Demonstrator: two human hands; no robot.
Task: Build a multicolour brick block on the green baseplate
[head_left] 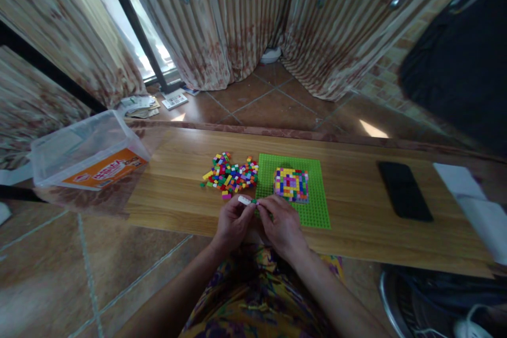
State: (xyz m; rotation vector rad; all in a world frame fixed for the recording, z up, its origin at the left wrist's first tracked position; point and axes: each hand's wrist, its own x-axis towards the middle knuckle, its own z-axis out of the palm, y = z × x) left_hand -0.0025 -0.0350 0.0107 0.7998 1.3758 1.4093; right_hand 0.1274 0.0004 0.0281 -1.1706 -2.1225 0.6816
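My left hand (234, 220) is closed on a white toy brick (244, 200), which pokes out past the fingertips. Beside it, my right hand (280, 223) pinches a small pink brick (258, 203). A bit of green, seemingly another small brick, shows between the two hands; whether the pieces are joined I cannot tell. Just beyond my right hand, a square build of many-coloured bricks (291, 185) sits on a green studded baseplate (317, 211). A loose pile of mixed bricks (233, 175) lies to the left of the baseplate, beyond my left hand.
The wooden bench (166, 190) carries everything. At its left end stands a clear plastic box (91, 153) with an orange label. A black phone (404, 191) and white paper (471, 200) lie toward the right. Patterned curtains (206, 26) hang behind; a fan-like object (400, 301) is lower right.
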